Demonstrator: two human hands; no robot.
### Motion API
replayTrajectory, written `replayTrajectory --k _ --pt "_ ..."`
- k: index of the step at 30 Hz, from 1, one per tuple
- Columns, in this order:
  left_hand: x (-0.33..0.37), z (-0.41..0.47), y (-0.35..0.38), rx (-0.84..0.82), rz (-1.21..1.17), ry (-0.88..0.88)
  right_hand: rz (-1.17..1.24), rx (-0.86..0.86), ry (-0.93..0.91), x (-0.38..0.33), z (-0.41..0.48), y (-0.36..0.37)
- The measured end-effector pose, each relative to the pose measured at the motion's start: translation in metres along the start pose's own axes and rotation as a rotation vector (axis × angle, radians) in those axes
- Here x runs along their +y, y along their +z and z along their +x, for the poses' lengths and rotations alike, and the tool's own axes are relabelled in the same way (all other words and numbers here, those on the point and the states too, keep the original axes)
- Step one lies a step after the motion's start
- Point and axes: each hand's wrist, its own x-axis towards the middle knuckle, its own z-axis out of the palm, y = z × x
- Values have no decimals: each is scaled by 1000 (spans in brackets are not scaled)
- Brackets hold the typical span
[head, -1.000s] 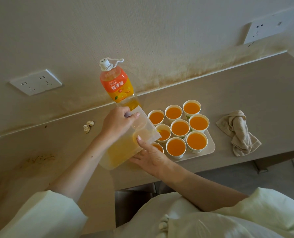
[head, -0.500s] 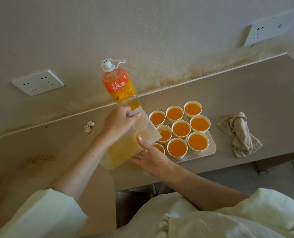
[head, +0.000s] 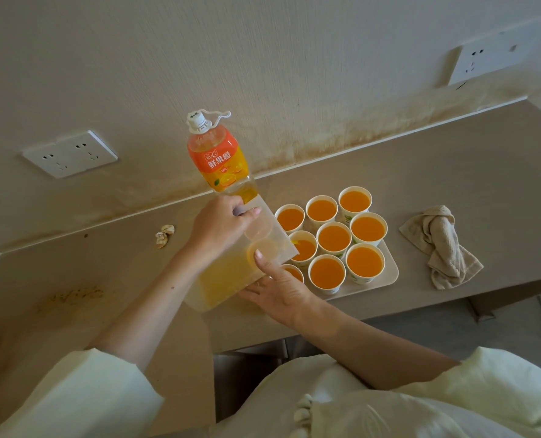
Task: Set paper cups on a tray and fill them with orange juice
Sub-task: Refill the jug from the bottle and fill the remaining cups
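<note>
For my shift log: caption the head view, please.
Left hand grips, right hand steadies a jug tilted over cups on a tray.

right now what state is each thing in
paper cups: nine on the tray, all holding juice
tray: flat on the counter
jug: tilted toward the cups, part full
left hand: grips the jug's handle
right hand: straight fingers support the jug
bottle: upright, capped
cloth: crumpled on the counter

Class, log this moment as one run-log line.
action: pouring | left hand: grips jug | right hand: supports jug | jug tilted over cup on tray
</note>
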Motion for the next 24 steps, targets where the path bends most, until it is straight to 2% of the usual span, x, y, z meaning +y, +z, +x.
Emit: replayTrajectory --k 24 --pt "3 -1 0 -20 13 -2 -8 3 -13 1 0 -2"
